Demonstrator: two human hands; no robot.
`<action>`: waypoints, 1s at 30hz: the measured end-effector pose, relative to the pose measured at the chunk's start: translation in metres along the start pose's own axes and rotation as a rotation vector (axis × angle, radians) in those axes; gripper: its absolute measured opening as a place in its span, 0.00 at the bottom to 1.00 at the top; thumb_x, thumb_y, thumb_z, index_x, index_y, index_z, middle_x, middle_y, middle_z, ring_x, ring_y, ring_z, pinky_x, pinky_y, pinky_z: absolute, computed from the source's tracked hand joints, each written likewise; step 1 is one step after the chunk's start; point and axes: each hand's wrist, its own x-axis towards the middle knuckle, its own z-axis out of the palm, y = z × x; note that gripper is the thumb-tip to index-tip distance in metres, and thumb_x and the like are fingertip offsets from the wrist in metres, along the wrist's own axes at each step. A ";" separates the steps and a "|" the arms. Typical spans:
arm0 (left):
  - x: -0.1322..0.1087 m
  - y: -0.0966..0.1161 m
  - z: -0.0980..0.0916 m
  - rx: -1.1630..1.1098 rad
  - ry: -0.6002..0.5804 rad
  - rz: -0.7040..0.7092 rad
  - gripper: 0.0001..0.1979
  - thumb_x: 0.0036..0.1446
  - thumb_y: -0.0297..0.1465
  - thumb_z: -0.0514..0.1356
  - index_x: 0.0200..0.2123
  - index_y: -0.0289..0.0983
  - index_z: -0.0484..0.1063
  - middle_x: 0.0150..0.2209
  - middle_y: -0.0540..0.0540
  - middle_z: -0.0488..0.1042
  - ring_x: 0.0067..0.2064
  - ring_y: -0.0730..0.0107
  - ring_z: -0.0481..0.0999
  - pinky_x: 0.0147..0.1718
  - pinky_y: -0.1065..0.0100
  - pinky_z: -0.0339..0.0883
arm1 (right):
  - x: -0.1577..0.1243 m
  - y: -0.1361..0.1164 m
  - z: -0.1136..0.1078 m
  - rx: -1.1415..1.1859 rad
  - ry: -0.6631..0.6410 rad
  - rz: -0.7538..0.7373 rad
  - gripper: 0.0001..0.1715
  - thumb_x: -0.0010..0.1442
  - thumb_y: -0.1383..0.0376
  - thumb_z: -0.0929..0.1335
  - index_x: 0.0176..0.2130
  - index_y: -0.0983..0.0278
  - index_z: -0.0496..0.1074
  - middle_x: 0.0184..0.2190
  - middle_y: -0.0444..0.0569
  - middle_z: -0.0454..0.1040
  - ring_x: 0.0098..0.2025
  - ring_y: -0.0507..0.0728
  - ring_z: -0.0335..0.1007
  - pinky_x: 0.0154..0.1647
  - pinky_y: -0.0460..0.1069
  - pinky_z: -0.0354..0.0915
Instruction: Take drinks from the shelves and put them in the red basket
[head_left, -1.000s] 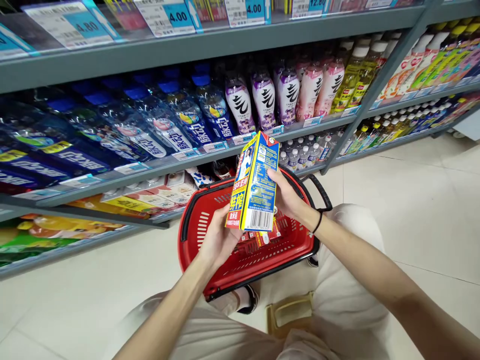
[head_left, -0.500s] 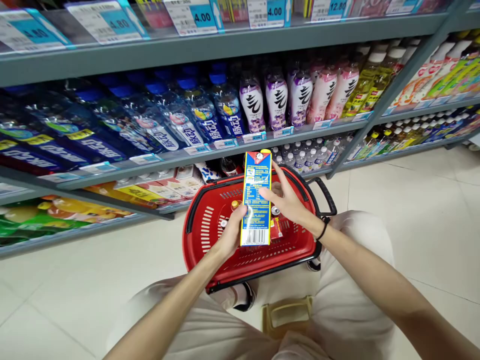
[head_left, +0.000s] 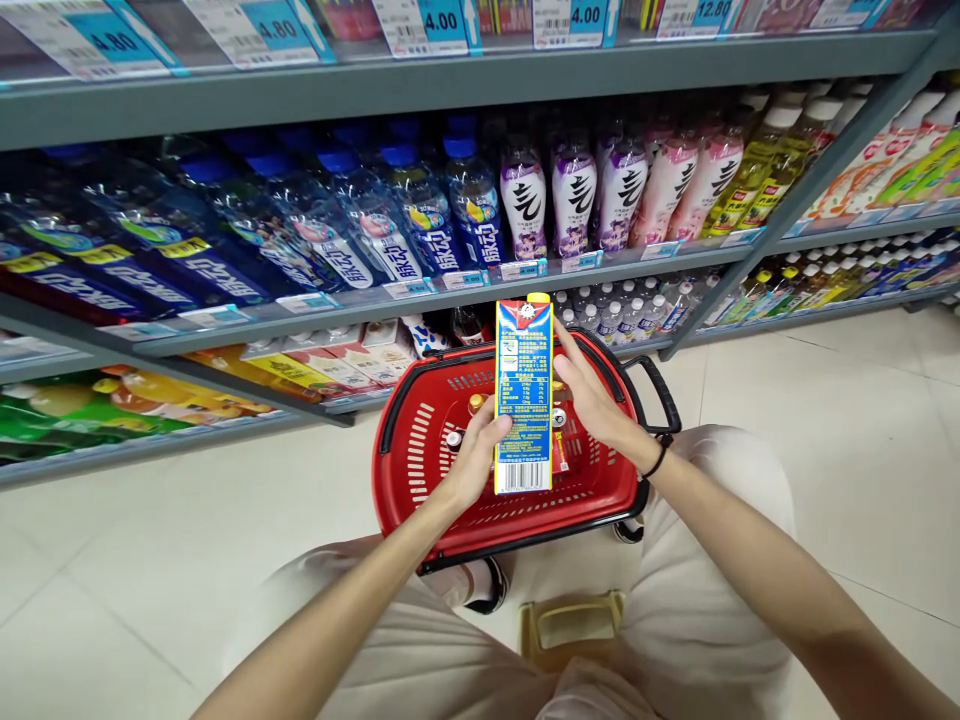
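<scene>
Upright over the basket is a blue and yellow drink carton (head_left: pixel 523 400) with a yellow cap, its printed back and barcode facing me. My left hand (head_left: pixel 474 455) is closed on its lower left side, the thumb on the front edge and the other fingers behind. Along the carton's right edge lies my right hand (head_left: pixel 596 405), supporting it with fingers partly behind it and the thumb beside the front face. Below is a red shopping basket (head_left: pixel 401 500) holding a yellow-capped bottle (head_left: pixel 476 402), a white-capped item (head_left: pixel 454 440) and a red pack (head_left: pixel 561 458), partly hidden.
Shelves of blue-capped bottles (head_left: pixel 472 200), white and purple bottles (head_left: pixel 523 205) and small water bottles (head_left: pixel 615 318) stand ahead. The basket's black handle (head_left: pixel 660 395) sticks out right. A beige stool (head_left: pixel 570 605) is between my legs on the tiled floor (head_left: pixel 112 570).
My right thumb has moved off the carton's front to its right edge. The carton sits slightly further right in view, as do the shelves and basket.
</scene>
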 end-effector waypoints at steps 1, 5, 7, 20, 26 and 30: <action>0.000 0.000 0.001 -0.005 0.001 0.001 0.34 0.54 0.54 0.71 0.55 0.36 0.78 0.47 0.39 0.84 0.51 0.47 0.83 0.50 0.58 0.75 | 0.000 0.000 0.000 0.008 -0.002 0.010 0.49 0.68 0.42 0.69 0.78 0.47 0.51 0.61 0.48 0.76 0.63 0.66 0.71 0.60 0.62 0.74; 0.001 0.000 0.002 -0.013 -0.016 0.009 0.31 0.55 0.51 0.71 0.54 0.36 0.77 0.48 0.39 0.83 0.53 0.48 0.82 0.51 0.58 0.75 | -0.001 0.003 0.000 -0.022 -0.003 0.003 0.47 0.69 0.45 0.68 0.78 0.47 0.50 0.60 0.48 0.76 0.61 0.66 0.73 0.57 0.61 0.75; 0.002 0.001 0.002 -0.005 -0.025 0.020 0.30 0.56 0.51 0.71 0.53 0.36 0.77 0.49 0.39 0.83 0.54 0.47 0.82 0.52 0.58 0.75 | -0.001 0.004 -0.001 -0.049 0.001 -0.020 0.46 0.69 0.44 0.68 0.78 0.48 0.51 0.60 0.48 0.76 0.62 0.66 0.72 0.57 0.61 0.75; 0.001 0.008 0.010 -0.014 0.007 0.012 0.35 0.48 0.54 0.74 0.50 0.35 0.78 0.46 0.38 0.83 0.52 0.44 0.82 0.49 0.56 0.77 | -0.003 0.003 -0.001 -0.051 0.029 -0.025 0.47 0.68 0.44 0.69 0.77 0.48 0.53 0.64 0.49 0.73 0.68 0.68 0.67 0.61 0.63 0.74; 0.002 0.006 0.010 -0.008 0.014 -0.001 0.35 0.48 0.54 0.74 0.51 0.35 0.78 0.47 0.38 0.83 0.54 0.44 0.82 0.50 0.56 0.77 | -0.002 0.003 -0.002 -0.071 0.030 -0.028 0.46 0.68 0.45 0.70 0.77 0.46 0.54 0.64 0.47 0.73 0.68 0.67 0.67 0.61 0.62 0.74; 0.002 0.002 0.007 -0.007 0.000 -0.007 0.35 0.51 0.54 0.73 0.53 0.35 0.77 0.49 0.38 0.83 0.55 0.43 0.81 0.51 0.56 0.76 | -0.002 0.003 -0.003 -0.073 0.033 -0.024 0.46 0.68 0.43 0.69 0.77 0.46 0.55 0.62 0.48 0.74 0.65 0.68 0.69 0.60 0.63 0.75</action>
